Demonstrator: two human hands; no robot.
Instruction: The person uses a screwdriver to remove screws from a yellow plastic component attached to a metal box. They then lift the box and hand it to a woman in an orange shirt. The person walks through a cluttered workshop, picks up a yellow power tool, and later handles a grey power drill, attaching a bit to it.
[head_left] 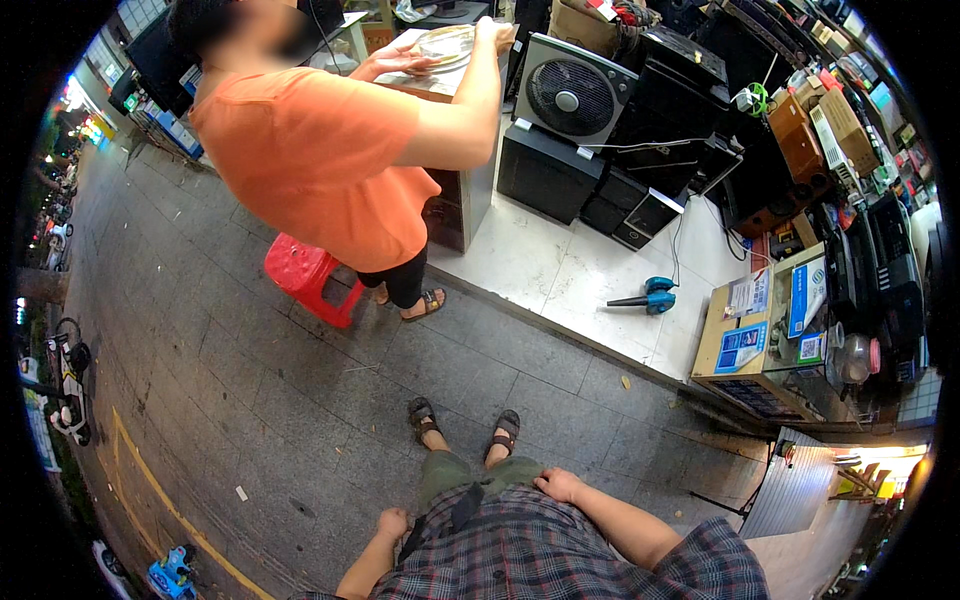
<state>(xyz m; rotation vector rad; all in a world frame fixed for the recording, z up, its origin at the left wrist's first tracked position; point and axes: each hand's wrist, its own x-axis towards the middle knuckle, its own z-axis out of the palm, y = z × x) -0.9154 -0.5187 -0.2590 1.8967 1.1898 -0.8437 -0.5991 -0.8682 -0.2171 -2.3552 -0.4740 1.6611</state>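
Note:
My left hand (393,522) hangs beside my left hip, its fingers loosely curled with nothing visible in them. On the upper leg of my green shorts (447,474) rests my right hand (560,485), the fingers bent inward, also with no object showing. A plaid shirt (510,545) covers my body between the two arms. Ahead on the left, another person in an orange shirt (310,150) stands at a counter, both hands on a clear, round, flat item (447,45) whose kind I cannot make out.
A red plastic stool (300,275) stands behind the other person. On the raised tiled step (520,265) lie a blue-and-black blower (650,298) and its cord. A box fan (572,95) sits atop black cases (545,170). At right stands a display cabinet (735,335).

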